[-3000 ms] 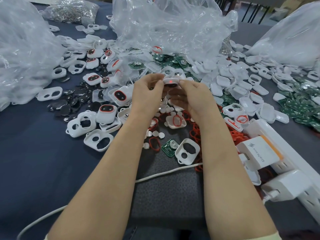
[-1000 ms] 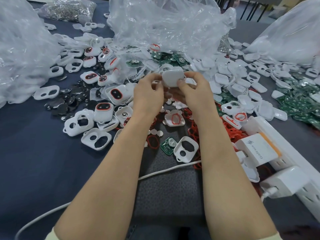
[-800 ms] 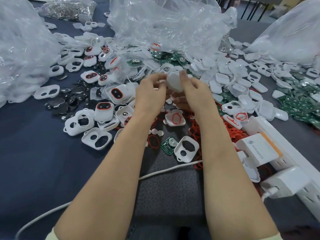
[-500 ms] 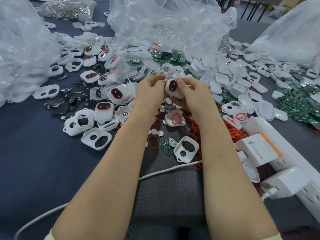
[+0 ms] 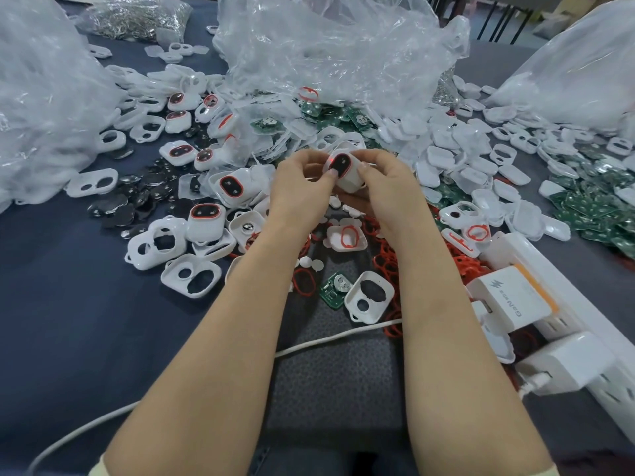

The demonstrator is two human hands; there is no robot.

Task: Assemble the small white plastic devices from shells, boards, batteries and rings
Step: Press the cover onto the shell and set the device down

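Within the last second the device [image 5: 344, 170] has been turned over. Its plain white back was shown then; now its dark window, edged by a red ring, is faced toward the camera and tilted a little.

In the head view the device is held off the table, pinched from both sides. The left hand [image 5: 298, 188] is curled against its left edge, with the thumb laid on the window's rim. The right hand [image 5: 390, 188] is wrapped round its right edge and underside. This two-sided hold is judged to serve for squeezing the halves shut and checking the face, so this unit looks nearly closed.

Left of the device, finished units [image 5: 205, 219] have been set aside, and farther left lie dark batteries [image 5: 113, 209]. Beyond the device, green boards [image 5: 330, 115] spill from under a clear bag [image 5: 326, 46]. Just below it, loose rings [image 5: 388, 261] are heaped within reach. Nearer the person, a lone board [image 5: 335, 291] lies just beside an empty shell [image 5: 369, 300], probably staged as the next set. Well to the right of the device runs a white strip [image 5: 529, 252] with chargers plugged in.
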